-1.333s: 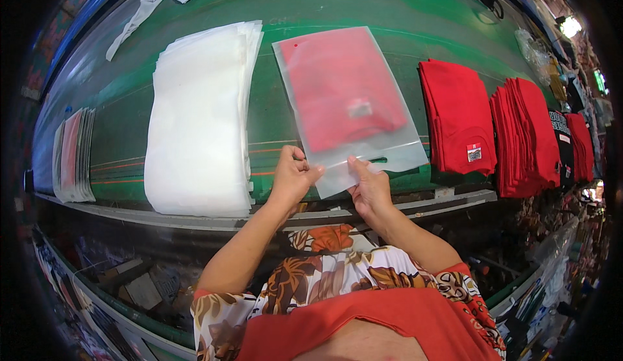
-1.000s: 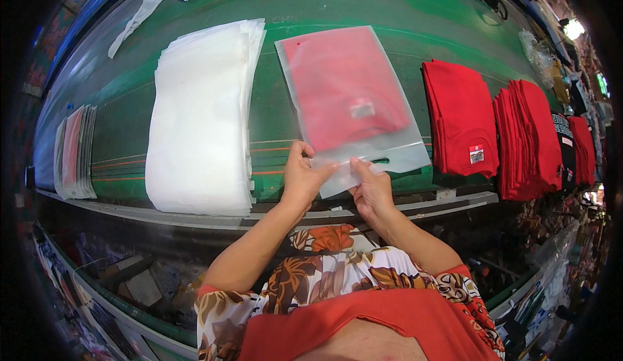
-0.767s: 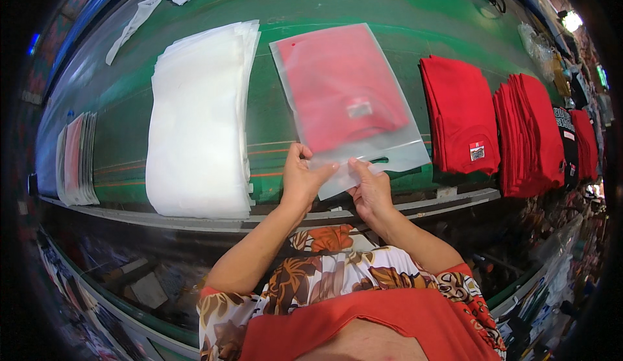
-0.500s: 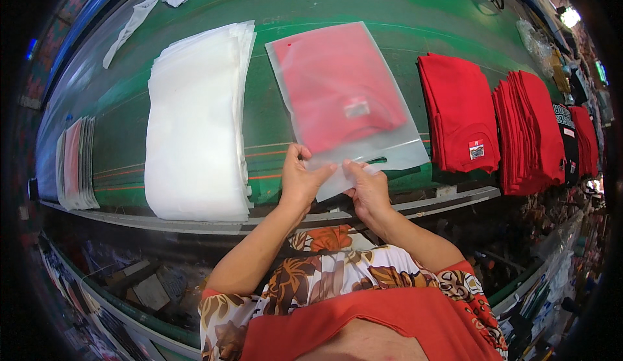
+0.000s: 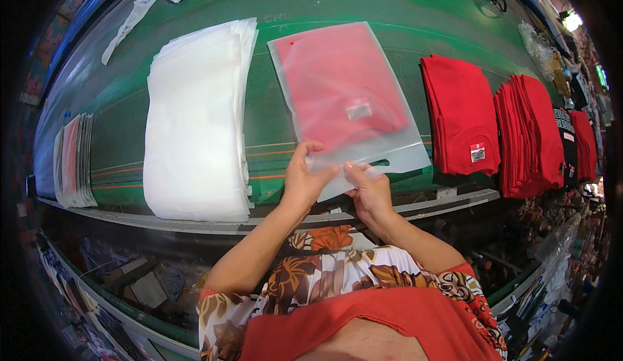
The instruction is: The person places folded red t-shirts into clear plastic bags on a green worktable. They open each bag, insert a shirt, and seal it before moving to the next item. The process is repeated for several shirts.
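Observation:
A frosted plastic bag (image 5: pixel 405 156) lies in front of me, its handle end toward me. Through its film shows a folded red shirt (image 5: pixel 341 79) with a small label near the collar. My left hand (image 5: pixel 305 176) pinches the near left corner of the bag between thumb and fingers. Close beside it, my right hand (image 5: pixel 370 192) grips the near edge, thumb on top, just left of the cut-out handle slot. Both thumbs almost meet on the film. Fingers under the bag are partly hidden.
Left of the bag lies a tall stack of white plastic bags (image 5: pixel 191 124); farther left are several filled bags (image 5: pixel 74 160). To the right sit a folded red shirt pile (image 5: pixel 457 114) and another red stack (image 5: pixel 529 134). A metal rail (image 5: pixel 448 200) edges the green table (image 5: pixel 272 1).
Hardly anything differs. Both hands keep their hold on the bag's near edge, and the view has shifted very slightly.

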A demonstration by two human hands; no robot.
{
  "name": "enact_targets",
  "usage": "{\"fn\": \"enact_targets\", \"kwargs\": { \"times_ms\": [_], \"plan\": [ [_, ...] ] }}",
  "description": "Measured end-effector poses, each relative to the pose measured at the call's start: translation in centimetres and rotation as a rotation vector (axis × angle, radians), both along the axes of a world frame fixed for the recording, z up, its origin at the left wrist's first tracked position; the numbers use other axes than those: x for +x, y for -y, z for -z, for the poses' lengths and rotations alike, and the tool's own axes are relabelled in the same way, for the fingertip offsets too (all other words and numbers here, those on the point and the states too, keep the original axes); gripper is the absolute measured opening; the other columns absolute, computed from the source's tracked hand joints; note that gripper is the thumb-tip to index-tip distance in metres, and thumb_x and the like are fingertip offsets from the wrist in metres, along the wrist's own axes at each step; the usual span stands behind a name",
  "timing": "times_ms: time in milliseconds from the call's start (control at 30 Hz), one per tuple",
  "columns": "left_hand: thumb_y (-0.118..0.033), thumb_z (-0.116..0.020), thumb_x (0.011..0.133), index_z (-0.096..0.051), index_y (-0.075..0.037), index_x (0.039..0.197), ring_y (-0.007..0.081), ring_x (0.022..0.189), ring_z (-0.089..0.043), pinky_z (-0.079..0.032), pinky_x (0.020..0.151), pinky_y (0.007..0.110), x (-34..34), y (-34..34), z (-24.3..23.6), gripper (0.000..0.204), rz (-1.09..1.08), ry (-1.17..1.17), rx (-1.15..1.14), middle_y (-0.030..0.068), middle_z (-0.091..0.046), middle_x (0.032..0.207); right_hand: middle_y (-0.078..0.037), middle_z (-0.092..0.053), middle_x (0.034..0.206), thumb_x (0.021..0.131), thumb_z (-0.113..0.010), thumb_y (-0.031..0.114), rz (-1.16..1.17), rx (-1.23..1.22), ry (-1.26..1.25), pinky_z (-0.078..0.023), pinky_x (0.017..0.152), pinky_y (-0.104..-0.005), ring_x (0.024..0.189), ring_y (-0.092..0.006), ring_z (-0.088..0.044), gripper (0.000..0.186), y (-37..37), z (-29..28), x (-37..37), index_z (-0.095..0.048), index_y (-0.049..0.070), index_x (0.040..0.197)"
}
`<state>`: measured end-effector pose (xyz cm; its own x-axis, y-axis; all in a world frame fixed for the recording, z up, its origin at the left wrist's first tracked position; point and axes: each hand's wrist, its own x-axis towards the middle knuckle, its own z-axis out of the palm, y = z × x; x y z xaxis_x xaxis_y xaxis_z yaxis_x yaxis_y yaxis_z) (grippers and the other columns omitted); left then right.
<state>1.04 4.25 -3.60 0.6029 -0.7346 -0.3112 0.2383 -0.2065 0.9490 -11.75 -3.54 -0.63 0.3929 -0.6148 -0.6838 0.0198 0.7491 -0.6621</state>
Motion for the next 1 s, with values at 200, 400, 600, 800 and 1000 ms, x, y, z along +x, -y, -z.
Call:
{"fn": "enact_targets", "kwargs": {
  "times_ms": [200,400,600,800,1000],
  "plan": [
    [0.006,-0.079,0.073,-0.054,-0.008,0.110,0.0132,0.097,-0.056,-0.052,0.080,0.027,0.1,0.2,-1.2,0.047,-0.020,-0.144,0.017,0.0046,-0.054,0.107,-0.003,-0.063,0.081,0.089,-0.074,0.017,0.146,0.063,0.048,-0.045,0.053,-0.0238,0.063,-0.0117,-0.059,0.015,0.5,-2.3,0.2,-0.062,0.009,0.085],
    [0.010,-0.077,0.073,-0.052,-0.008,0.110,0.0131,0.092,-0.060,-0.054,0.075,0.027,0.3,0.3,-1.5,0.048,-0.014,-0.210,-0.006,0.0053,-0.056,0.104,-0.007,-0.065,0.089,0.093,-0.065,0.010,0.082,-0.004,0.045,-0.052,0.066,-0.0328,0.075,-0.0156,-0.062,0.011,0.7,-0.1,-0.4,-0.064,0.000,0.098],
    [0.009,-0.077,0.073,-0.051,-0.009,0.111,0.0138,0.089,-0.061,-0.054,0.074,0.027,0.4,0.1,-1.3,0.049,-0.025,-0.215,0.003,0.0060,-0.057,0.103,-0.002,-0.063,0.082,0.090,-0.074,0.017,0.133,0.007,0.011,-0.039,0.048,-0.0220,0.059,-0.0091,-0.056,0.014,0.2,-1.5,0.2,-0.063,0.009,0.087],
    [0.005,-0.080,0.071,-0.052,-0.009,0.111,0.0140,0.091,-0.060,-0.054,0.075,0.026,0.7,0.1,-1.5,0.050,-0.008,-0.229,0.000,0.0066,-0.055,0.107,-0.004,-0.065,0.084,0.088,-0.076,0.016,0.052,-0.033,0.012,-0.047,0.053,-0.0233,0.065,-0.0109,-0.062,0.016,0.5,0.1,-0.1,-0.064,0.005,0.090],
    [0.003,-0.083,0.070,-0.054,-0.008,0.111,0.0144,0.095,-0.060,-0.053,0.076,0.026,1.1,0.0,-1.1,0.052,0.010,-0.186,-0.004,0.0075,-0.053,0.113,-0.006,-0.065,0.086,0.089,-0.073,0.009,0.040,-0.035,0.042,-0.055,0.064,-0.0291,0.072,-0.0160,-0.067,0.012,0.6,0.8,-0.3,-0.062,0.004,0.092]
  ]
}}
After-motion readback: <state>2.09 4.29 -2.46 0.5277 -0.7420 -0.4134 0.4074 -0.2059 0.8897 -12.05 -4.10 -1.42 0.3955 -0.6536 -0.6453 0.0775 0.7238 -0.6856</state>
